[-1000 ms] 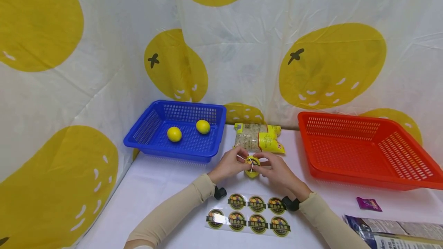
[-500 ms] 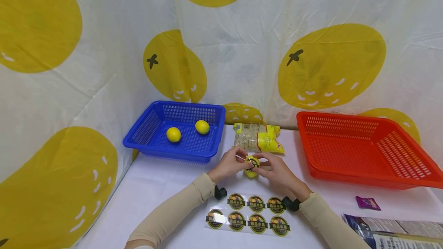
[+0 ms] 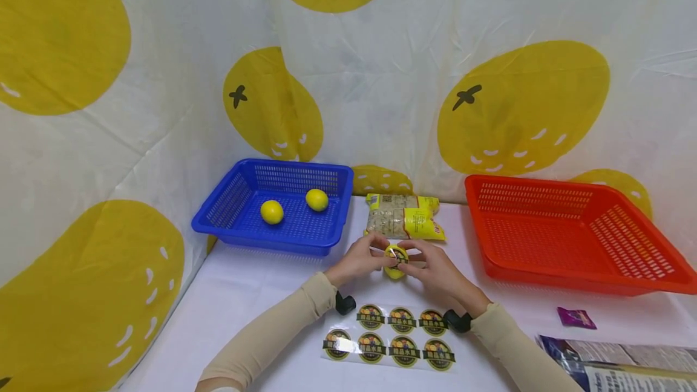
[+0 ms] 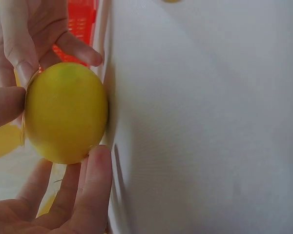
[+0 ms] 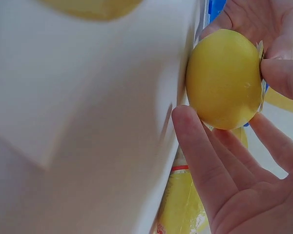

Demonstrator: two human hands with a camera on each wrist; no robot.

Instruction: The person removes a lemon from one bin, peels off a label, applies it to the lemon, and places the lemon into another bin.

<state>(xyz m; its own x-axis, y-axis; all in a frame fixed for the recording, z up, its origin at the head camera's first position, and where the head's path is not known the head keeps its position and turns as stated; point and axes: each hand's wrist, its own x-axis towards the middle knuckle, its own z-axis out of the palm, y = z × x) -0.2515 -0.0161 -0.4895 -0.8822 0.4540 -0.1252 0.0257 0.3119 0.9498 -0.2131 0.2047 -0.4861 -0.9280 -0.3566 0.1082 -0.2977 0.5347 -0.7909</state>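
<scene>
A yellow lemon (image 3: 394, 273) rests on the white table between both hands, a round dark fruit-label sticker (image 3: 400, 253) on its upper face. My left hand (image 3: 359, 259) holds the lemon from the left, its thumb pressing the sticker. From the right, my right hand (image 3: 437, 267) grips it too, with the thumb on the label. In the left wrist view, the sticker's edge stands slightly off the lemon's (image 4: 68, 114) curved skin. Below the hands lies a clear sheet (image 3: 388, 333) with several matching round stickers.
A blue basket (image 3: 272, 242) with two lemons (image 3: 271, 212) stands at the back left. The red basket (image 3: 544, 274) is at the right. Behind the hands lies a yellow food bag (image 3: 405, 216). A small purple packet (image 3: 576, 317) and a dark foil bag (image 3: 626, 359) lie at the right front.
The bright glare streak across the sticker has shrunk as the thumbs press on it. Both hands keep nearly the same place around the lemon.
</scene>
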